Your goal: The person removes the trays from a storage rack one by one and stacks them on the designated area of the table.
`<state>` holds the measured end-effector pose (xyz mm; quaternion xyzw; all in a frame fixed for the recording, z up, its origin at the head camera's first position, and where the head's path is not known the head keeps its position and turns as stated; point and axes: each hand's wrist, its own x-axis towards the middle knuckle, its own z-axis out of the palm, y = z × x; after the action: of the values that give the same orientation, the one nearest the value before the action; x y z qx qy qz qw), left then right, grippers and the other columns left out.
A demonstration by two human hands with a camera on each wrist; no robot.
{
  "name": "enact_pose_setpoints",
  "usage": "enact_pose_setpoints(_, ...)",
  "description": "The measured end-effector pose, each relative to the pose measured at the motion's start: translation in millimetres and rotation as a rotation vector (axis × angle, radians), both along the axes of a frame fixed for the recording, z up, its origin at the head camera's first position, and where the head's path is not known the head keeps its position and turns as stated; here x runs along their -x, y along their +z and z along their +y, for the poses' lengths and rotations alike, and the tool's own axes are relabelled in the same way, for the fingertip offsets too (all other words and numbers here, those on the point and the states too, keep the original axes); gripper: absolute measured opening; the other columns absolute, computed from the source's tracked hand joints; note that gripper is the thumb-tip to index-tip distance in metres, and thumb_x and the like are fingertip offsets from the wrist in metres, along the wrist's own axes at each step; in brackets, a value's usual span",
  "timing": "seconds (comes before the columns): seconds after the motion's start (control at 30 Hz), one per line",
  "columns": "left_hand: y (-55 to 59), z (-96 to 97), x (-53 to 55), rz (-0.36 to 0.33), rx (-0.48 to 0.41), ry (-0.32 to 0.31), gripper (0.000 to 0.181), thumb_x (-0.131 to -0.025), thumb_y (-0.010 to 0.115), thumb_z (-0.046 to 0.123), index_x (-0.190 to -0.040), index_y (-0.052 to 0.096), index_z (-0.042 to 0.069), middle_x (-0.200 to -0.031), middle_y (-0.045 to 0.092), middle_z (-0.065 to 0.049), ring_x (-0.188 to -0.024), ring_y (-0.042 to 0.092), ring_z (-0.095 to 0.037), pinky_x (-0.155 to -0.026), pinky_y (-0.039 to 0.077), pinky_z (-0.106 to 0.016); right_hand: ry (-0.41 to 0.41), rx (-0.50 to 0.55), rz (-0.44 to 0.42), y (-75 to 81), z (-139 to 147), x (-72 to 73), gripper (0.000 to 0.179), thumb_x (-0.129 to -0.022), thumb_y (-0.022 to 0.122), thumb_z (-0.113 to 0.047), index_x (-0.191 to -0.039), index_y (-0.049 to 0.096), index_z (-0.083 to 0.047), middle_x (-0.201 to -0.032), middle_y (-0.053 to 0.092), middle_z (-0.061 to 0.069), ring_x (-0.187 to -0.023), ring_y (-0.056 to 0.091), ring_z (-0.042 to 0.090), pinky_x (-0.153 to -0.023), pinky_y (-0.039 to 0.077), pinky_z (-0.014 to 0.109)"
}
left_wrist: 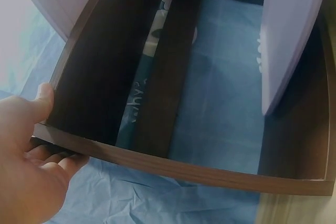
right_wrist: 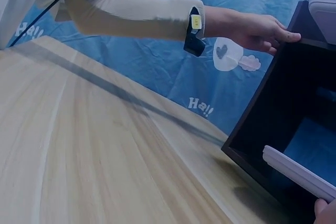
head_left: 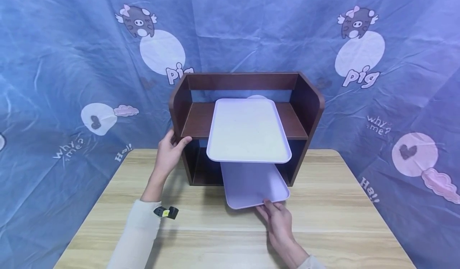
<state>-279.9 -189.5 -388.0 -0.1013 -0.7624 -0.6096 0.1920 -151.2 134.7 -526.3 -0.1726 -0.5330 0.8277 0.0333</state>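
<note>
A dark brown two-tier wooden shelf (head_left: pixel 240 82) stands on the table. My left hand (head_left: pixel 168 154) grips the front edge of its left side panel, thumb at the middle board and fingers behind the panel. On the upper tier lies a pale rectangular tray (head_left: pixel 248 132), jutting out over the front. A second, lilac tray (head_left: pixel 256 186) extends forward from the lower compartment, its back part hidden beneath the upper tray. My right hand (head_left: pixel 280 224) pinches the lower tray's front edge near the right corner, thumb on top. In the right wrist view, the lower tray (right_wrist: pixel 299 174) appears edge-on.
The light wood table (head_left: pixel 201 245) extends in front of the shelf and to both sides. Behind it hangs a blue printed cloth (head_left: pixel 244 29), which also surrounds the sides. A small black wrist device (head_left: pixel 166 212) sits at my left cuff.
</note>
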Motion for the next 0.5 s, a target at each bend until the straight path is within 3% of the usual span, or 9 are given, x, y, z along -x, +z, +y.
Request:
enact_pose_setpoints(0.17, -0.9, 0.5, 0.4, 0.0, 0.006, 0.005, 0.054, -0.099, 0.077, 0.013, -0.146, 0.056, -0.002, -0.148, 0.061, -0.028, -0.141, 0.058, -0.034, -0.117, 0.052, -0.039, 0.007, -0.036, -0.004, 1.8, 4.2, -0.1, 0.033, -0.111, 0.05, -0.005, -0.132, 0.044, 0.019, -0.15, 0.045, 0.039, -0.11, 0.075, 0.016, -0.105, 0.061, 0.03)
enact_pose_setpoints(0.3, -0.7, 1.0, 0.3, 0.002, 0.014, 0.014, 0.051, -0.099, 0.077, 0.012, -0.144, 0.057, -0.002, -0.145, 0.064, -0.027, -0.137, 0.061, -0.033, -0.11, 0.056, -0.024, 0.0, -0.052, -0.01, 5.0, 8.0, -0.9, 0.031, -0.111, 0.049, -0.005, -0.131, 0.045, 0.019, -0.149, 0.047, 0.038, -0.108, 0.075, 0.014, -0.104, 0.061, 0.03)
enact_pose_setpoints(0.37, -0.7, 0.8, 0.3, -0.002, 0.015, 0.015, 0.051, -0.099, 0.077, 0.013, -0.144, 0.058, -0.002, -0.144, 0.064, -0.027, -0.136, 0.061, -0.032, -0.108, 0.056, -0.021, -0.013, -0.042, -0.01, 7.4, 10.0, -1.2, 0.023, -0.111, 0.05, -0.006, -0.12, 0.051, 0.015, -0.15, 0.047, 0.038, -0.107, 0.076, 0.013, -0.104, 0.061, 0.03)
enact_pose_setpoints(0.5, 0.2, -0.3, 0.0, -0.008, 0.019, 0.015, 0.052, -0.099, 0.077, 0.015, -0.144, 0.057, -0.002, -0.144, 0.064, -0.027, -0.136, 0.061, -0.032, -0.113, 0.056, -0.032, -0.037, -0.006, -0.002, 11.8, 14.2, -0.4, 0.017, -0.109, 0.054, -0.004, -0.095, 0.055, 0.006, -0.144, 0.053, 0.034, -0.104, 0.077, 0.013, -0.103, 0.062, 0.031)
